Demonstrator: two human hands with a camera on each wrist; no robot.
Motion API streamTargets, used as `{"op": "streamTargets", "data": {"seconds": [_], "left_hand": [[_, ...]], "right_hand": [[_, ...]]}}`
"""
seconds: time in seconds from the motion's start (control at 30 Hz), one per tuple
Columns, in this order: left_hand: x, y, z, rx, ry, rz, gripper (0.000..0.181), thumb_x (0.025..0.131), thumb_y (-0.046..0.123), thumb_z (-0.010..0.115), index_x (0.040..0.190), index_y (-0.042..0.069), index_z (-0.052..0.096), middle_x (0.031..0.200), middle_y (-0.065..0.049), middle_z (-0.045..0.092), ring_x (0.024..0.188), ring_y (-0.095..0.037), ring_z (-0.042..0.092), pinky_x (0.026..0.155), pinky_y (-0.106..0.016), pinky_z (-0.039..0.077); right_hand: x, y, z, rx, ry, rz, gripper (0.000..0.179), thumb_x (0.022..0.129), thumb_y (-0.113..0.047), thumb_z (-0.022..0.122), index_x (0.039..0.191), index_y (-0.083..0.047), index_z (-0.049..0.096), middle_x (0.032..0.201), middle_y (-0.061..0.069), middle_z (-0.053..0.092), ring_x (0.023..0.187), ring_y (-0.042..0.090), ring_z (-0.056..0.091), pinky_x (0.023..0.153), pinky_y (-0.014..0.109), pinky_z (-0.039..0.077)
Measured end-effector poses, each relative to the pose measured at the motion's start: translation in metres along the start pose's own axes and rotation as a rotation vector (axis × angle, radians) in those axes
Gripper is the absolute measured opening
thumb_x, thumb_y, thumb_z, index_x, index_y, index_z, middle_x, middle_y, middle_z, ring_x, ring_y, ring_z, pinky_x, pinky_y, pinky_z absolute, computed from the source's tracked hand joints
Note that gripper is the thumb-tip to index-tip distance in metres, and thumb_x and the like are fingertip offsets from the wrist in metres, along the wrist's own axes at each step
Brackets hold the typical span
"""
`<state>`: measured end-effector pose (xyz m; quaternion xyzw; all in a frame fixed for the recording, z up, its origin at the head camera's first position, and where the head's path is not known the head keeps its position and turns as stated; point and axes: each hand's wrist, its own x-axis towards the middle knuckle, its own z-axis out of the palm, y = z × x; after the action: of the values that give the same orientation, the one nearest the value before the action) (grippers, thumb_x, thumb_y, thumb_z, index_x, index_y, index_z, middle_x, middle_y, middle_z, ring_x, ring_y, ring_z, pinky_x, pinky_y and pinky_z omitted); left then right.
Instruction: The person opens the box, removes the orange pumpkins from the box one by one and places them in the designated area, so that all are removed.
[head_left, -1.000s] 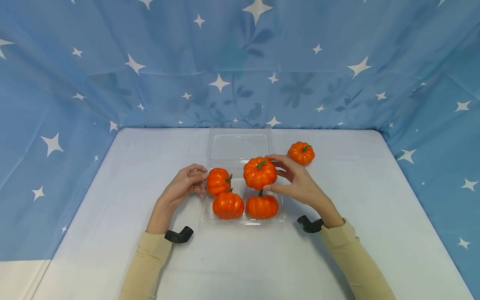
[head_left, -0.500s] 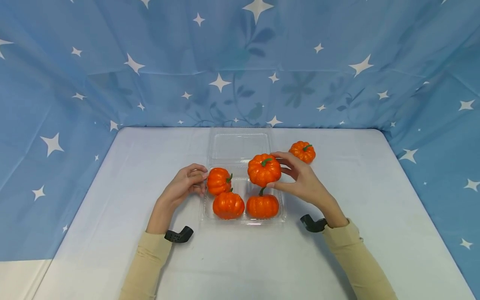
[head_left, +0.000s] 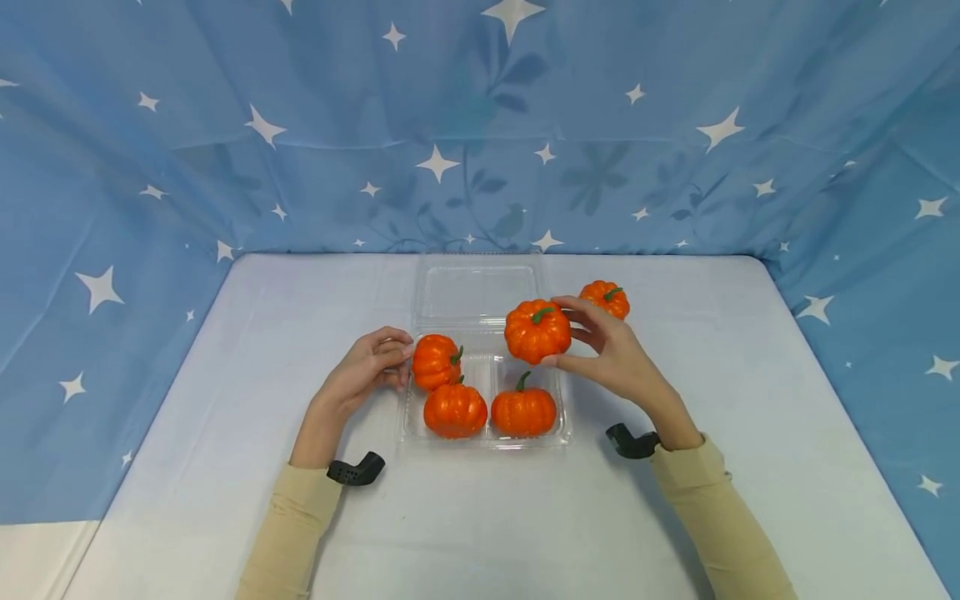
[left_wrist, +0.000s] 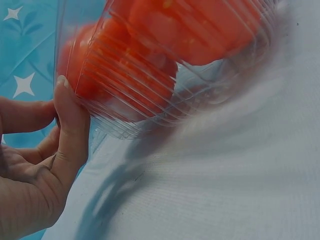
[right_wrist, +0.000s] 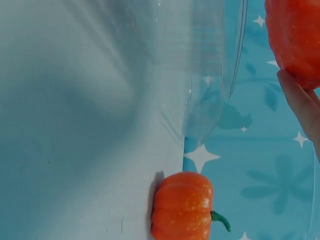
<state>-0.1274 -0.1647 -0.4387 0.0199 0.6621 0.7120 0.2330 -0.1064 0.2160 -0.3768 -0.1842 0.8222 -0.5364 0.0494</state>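
Observation:
In the head view, a clear plastic clamshell container (head_left: 480,440) lies with its lid (head_left: 478,292) folded back. My left hand (head_left: 369,367) pinches its left rim, thumb (left_wrist: 70,125) against the clear wall in the left wrist view. Two small orange pumpkins (head_left: 437,362) sit in the left half, one behind the other. A third pumpkin (head_left: 523,412) with a green stem fills the front right compartment. Above the back right part, my right hand (head_left: 611,346) grips another pumpkin (head_left: 537,332) between thumb and fingers, raised over the container.
One more pumpkin (head_left: 604,297) stands on the white table (head_left: 480,533) at the back right, behind my right hand, partly covered by it. A blue curtain (head_left: 315,167) with white stars closes off the back and sides of the table.
My right hand has carried its pumpkin slightly right and back, opening a gap between it and the front right pumpkin. The left hand has stayed at the container's rim.

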Motion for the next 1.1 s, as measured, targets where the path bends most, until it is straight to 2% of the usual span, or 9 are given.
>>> {"op": "streamTargets", "data": {"seconds": [0.17, 0.33, 0.5, 0.6, 0.73, 0.87, 1.1], "left_hand": [[0.000, 0.000, -0.001, 0.005, -0.006, 0.011, 0.026, 0.104, 0.008, 0.055, 0.125, -0.004, 0.046, 0.078, -0.004, 0.061, 0.062, -0.016, 0.056, 0.056, -0.027, 0.056], [0.000, 0.001, 0.000, 0.009, -0.011, 0.014, 0.026, 0.105, 0.007, 0.053, 0.126, -0.005, 0.046, 0.078, -0.005, 0.060, 0.062, -0.016, 0.056, 0.056, -0.027, 0.056], [0.000, 0.000, -0.001, 0.003, -0.014, 0.014, 0.026, 0.105, 0.006, 0.053, 0.127, -0.006, 0.045, 0.079, -0.005, 0.060, 0.062, -0.016, 0.056, 0.057, -0.026, 0.056], [0.000, -0.001, -0.001, -0.003, -0.013, 0.013, 0.025, 0.105, 0.006, 0.052, 0.127, -0.005, 0.046, 0.079, -0.005, 0.060, 0.062, -0.016, 0.056, 0.056, -0.026, 0.056], [0.001, -0.002, -0.001, -0.003, -0.013, 0.009, 0.026, 0.105, 0.006, 0.052, 0.127, -0.005, 0.045, 0.079, -0.006, 0.061, 0.062, -0.016, 0.056, 0.056, -0.026, 0.056], [0.001, -0.001, -0.001, 0.003, -0.010, 0.012, 0.027, 0.105, 0.006, 0.052, 0.127, -0.006, 0.045, 0.080, -0.005, 0.060, 0.062, -0.016, 0.056, 0.056, -0.027, 0.055], [0.001, 0.000, 0.000, 0.001, 0.000, 0.002, 0.025, 0.105, 0.006, 0.053, 0.126, -0.004, 0.046, 0.080, -0.006, 0.061, 0.062, -0.017, 0.056, 0.055, -0.027, 0.055]], "right_hand": [[0.000, 0.003, -0.007, -0.009, 0.028, 0.022, 0.073, 0.084, -0.010, 0.086, 0.148, -0.010, 0.050, 0.145, 0.008, 0.055, 0.133, 0.028, 0.056, 0.107, 0.018, 0.047], [0.000, 0.004, -0.013, -0.017, 0.043, 0.048, 0.071, 0.087, -0.012, 0.084, 0.148, -0.011, 0.050, 0.145, 0.008, 0.055, 0.134, 0.027, 0.056, 0.107, 0.018, 0.047], [0.000, 0.008, -0.016, -0.019, 0.054, 0.095, 0.072, 0.087, -0.016, 0.084, 0.150, -0.012, 0.049, 0.149, 0.007, 0.051, 0.134, 0.029, 0.056, 0.109, 0.026, 0.048], [0.000, 0.011, -0.018, -0.016, 0.069, 0.113, 0.071, 0.088, -0.018, 0.083, 0.150, -0.012, 0.048, 0.150, 0.008, 0.049, 0.133, 0.029, 0.057, 0.109, 0.035, 0.049], [0.001, 0.015, -0.021, 0.000, 0.094, 0.128, 0.068, 0.089, -0.018, 0.083, 0.148, -0.013, 0.049, 0.149, 0.006, 0.051, 0.129, 0.026, 0.060, 0.107, 0.040, 0.051], [0.002, 0.017, -0.026, 0.004, 0.109, 0.149, 0.068, 0.089, -0.020, 0.083, 0.148, -0.013, 0.049, 0.148, 0.003, 0.052, 0.127, 0.024, 0.061, 0.104, 0.031, 0.054], [0.001, 0.020, -0.037, -0.025, 0.088, 0.201, 0.073, 0.089, -0.025, 0.083, 0.151, -0.011, 0.047, 0.153, 0.004, 0.049, 0.136, 0.028, 0.055, 0.100, 0.018, 0.052]]}}
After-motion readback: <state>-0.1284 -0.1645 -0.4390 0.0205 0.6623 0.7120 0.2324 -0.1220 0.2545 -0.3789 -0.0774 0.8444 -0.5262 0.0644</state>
